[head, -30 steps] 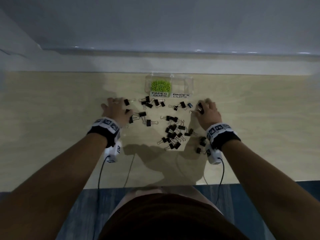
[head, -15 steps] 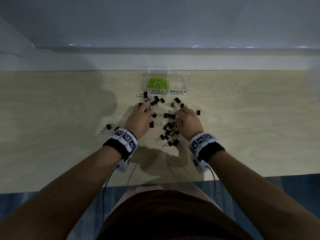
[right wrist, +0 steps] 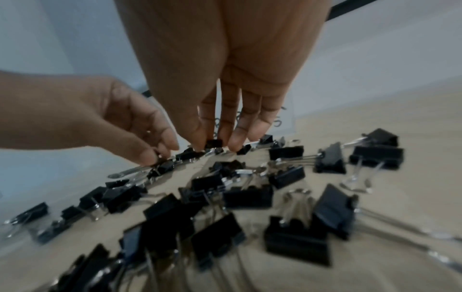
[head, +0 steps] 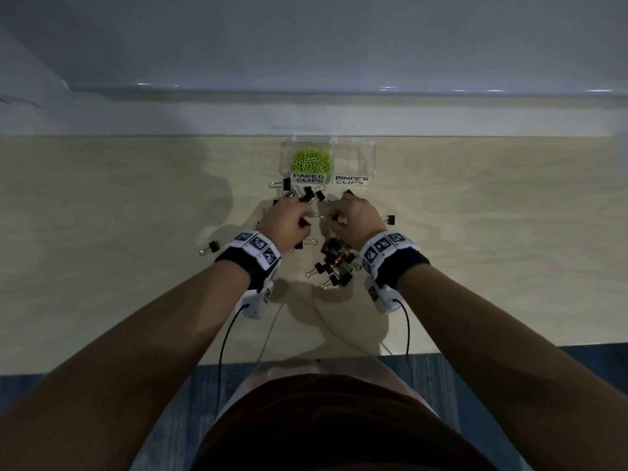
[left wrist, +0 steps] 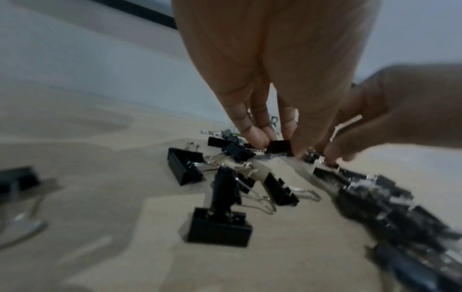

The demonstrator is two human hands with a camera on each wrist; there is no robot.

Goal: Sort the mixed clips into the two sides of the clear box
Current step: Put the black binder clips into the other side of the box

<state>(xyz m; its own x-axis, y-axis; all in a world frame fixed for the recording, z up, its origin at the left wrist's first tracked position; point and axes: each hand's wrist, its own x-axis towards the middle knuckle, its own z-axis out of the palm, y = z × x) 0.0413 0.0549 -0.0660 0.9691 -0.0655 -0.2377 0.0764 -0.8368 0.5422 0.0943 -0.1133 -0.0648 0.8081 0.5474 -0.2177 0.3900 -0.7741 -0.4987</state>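
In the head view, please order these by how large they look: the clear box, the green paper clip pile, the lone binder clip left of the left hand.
1. clear box
2. green paper clip pile
3. lone binder clip

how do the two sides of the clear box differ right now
The PAPER CLIPS side holds a heap of green paper clips; the BINDER CLIPS side holds none that show. The first sits on the left of the clear box, the second on the right. Their white labels read differently. Both have clear walls and face the black binder clips on the table.
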